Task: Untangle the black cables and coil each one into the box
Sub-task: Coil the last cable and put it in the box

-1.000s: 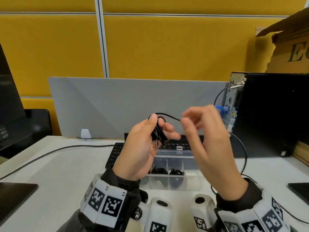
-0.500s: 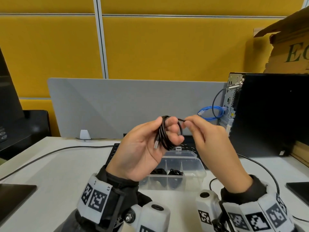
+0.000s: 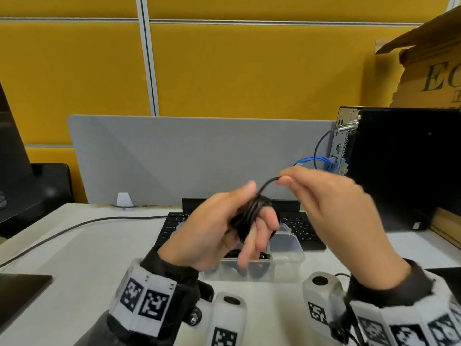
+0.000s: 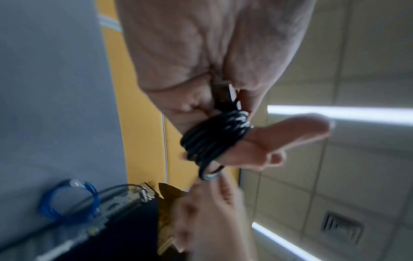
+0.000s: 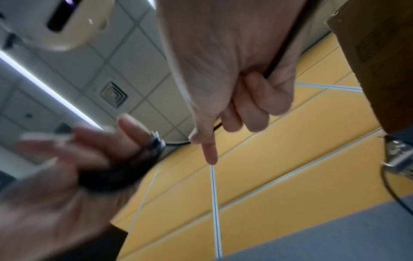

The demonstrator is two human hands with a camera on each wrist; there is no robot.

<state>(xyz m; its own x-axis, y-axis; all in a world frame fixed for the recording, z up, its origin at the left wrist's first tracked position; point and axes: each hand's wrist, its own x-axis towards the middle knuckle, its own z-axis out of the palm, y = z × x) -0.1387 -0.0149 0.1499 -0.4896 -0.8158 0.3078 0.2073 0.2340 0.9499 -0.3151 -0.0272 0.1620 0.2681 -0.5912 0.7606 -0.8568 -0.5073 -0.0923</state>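
keyboard (image 3: pixel 299 224) – behind box | PC tower (image 3: pixel 404 168) – right | blue cable (image 3: pixel 311 161) | grey divider (image 3: pixel 187 156)

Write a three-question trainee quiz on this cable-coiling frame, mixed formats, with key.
1. True or false: the black cable is wound around fingers of the left hand.
2. The right hand is: A) pinching the cable's free run, B) resting on the keyboard, C) lifting the clear box.
3. Fill in: the cable plugged into the computer tower behind the hands is coloured ____.

Key: 1 true; 2 A; 3 blue.
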